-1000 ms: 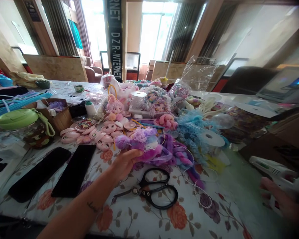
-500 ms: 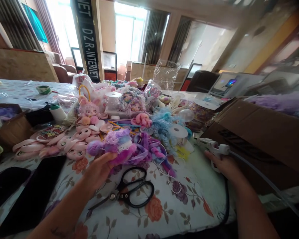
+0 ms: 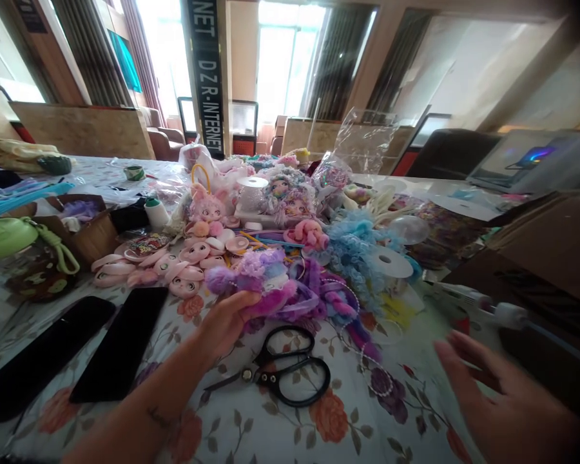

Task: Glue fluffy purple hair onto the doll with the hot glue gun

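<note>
Beyond the scissors (image 3: 275,374), the person's left hand (image 3: 227,322) clamps the purple fluffy bundle (image 3: 265,283) between thumb and fingers. Right of the scissors, the right hand (image 3: 502,393) is empty, thumb and fingers apart, near the glue gun (image 3: 473,303).

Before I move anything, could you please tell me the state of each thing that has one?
Left hand: closed on the purple fluffy piece
Right hand: open, holding nothing
White glue gun: lying down, unheld
Scissors: lying flat, handles apart
Two black slabs: flat, dark
Green-lidded jar: lid on
Small cardboard box: open
</note>
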`<state>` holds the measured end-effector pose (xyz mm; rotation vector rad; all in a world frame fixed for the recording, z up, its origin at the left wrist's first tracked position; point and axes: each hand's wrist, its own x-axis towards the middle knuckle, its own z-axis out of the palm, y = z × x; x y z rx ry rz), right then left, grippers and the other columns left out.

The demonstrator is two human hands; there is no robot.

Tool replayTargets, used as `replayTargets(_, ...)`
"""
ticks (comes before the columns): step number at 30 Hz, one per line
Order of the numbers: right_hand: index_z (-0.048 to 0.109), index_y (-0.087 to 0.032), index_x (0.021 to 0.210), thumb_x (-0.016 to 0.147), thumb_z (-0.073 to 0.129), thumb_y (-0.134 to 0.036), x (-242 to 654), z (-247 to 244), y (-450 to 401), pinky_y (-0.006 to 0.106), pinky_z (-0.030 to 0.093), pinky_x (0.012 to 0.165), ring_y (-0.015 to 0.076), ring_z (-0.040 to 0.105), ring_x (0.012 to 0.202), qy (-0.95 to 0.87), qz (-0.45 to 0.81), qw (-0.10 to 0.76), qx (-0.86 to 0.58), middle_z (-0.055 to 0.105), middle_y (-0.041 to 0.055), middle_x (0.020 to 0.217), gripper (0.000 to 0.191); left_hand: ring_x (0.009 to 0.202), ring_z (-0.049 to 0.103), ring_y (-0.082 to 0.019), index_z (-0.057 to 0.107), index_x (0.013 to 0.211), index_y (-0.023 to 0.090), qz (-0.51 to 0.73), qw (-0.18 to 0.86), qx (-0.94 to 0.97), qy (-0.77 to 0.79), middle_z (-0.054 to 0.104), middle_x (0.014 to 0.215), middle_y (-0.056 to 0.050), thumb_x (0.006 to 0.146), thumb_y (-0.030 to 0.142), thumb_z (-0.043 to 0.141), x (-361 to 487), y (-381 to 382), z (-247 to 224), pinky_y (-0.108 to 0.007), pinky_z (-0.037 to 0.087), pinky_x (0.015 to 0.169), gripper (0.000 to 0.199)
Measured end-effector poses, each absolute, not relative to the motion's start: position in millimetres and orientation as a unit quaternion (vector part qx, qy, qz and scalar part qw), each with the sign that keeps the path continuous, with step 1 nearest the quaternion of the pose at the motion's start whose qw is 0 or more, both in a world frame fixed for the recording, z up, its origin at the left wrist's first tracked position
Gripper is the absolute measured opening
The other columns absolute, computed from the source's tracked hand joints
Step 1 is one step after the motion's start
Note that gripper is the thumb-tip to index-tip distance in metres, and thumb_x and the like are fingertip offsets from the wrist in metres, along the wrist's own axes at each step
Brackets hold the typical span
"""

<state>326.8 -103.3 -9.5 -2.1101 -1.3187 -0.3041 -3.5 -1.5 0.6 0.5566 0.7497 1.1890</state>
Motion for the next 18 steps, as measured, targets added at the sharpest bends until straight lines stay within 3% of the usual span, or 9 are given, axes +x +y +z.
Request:
replayTargets(2, 0.067, -0.030, 0.115, 0.085, 0.058, -0.061, 283, 7, -87, 0.048, 0.057, 0.086, 0.0332, 0.074, 0.094, -0.589, 0.042, 0.373, -0.715, 0.076, 0.0097, 0.108, 0.044, 0.072, 0.070, -0.023, 0.075, 0.064, 0.014, 0.537, 0.726, 0.257, 0.344, 0.075, 0.066, -0.003, 0.052, 0.021, 0.083, -4, -2, 1, -0.039, 0.057, 0.085, 0.015)
replayTargets(4, 0.058, -0.033, 0.132, 0.085, 0.062, -0.059, 246, 20, -64, 0.045, 0.059, 0.085, 0.0309, 0.072, 0.104, -0.645, 0.161, 0.424, -0.616, 0.071, 0.0084, 0.123, 0.053, 0.078, 0.071, -0.025, 0.075, 0.064, 0.014, 0.529, 0.727, 0.268, 0.346, 0.075, 0.067, -0.004, 0.052, 0.021, 0.083, -4, -3, 1, -0.039, 0.056, 0.086, 0.016)
replayTargets(7, 0.041, -0.033, 0.147, 0.084, 0.069, -0.055, 211, 25, -31, 0.047, 0.053, 0.101, 0.0306, 0.056, 0.130, -0.682, 0.281, 0.448, -0.504, 0.053, 0.0093, 0.148, 0.072, 0.087, 0.072, -0.030, 0.075, 0.065, 0.014, 0.505, 0.734, 0.291, 0.348, 0.076, 0.070, -0.006, 0.052, 0.023, 0.083, -5, -4, 4, -0.038, 0.056, 0.086, 0.018)
replayTargets(9, 0.034, -0.030, 0.150, 0.080, 0.072, -0.057, 199, 22, -16, 0.049, 0.047, 0.108, 0.0314, 0.047, 0.139, -0.671, 0.358, 0.449, -0.469, 0.044, 0.0115, 0.155, 0.084, 0.095, 0.071, -0.032, 0.075, 0.068, 0.014, 0.488, 0.744, 0.312, 0.334, 0.078, 0.079, -0.007, 0.054, 0.024, 0.083, -4, -6, 7, -0.039, 0.055, 0.088, 0.019)
replayTargets(14, 0.037, -0.026, 0.146, 0.079, 0.076, -0.053, 185, 15, -11, 0.049, 0.036, 0.118, 0.0303, 0.047, 0.139, -0.617, 0.501, 0.450, -0.406, 0.046, 0.0124, 0.153, 0.083, 0.111, 0.068, -0.032, 0.077, 0.096, 0.018, 0.470, 0.744, 0.379, 0.287, 0.079, 0.094, -0.007, 0.068, 0.023, 0.078, -2, -10, 8, -0.037, 0.057, 0.085, 0.028)
replayTargets(18, 0.043, -0.025, 0.136, 0.079, 0.076, -0.051, 181, 12, -17, 0.044, 0.047, 0.109, 0.0291, 0.058, 0.127, -0.559, 0.548, 0.486, -0.388, 0.058, 0.0114, 0.142, 0.071, 0.103, 0.071, -0.030, 0.069, 0.120, 0.020, 0.469, 0.732, 0.401, 0.289, 0.078, 0.106, -0.008, 0.077, 0.027, 0.077, 0, -10, 3, -0.034, 0.059, 0.080, 0.045)
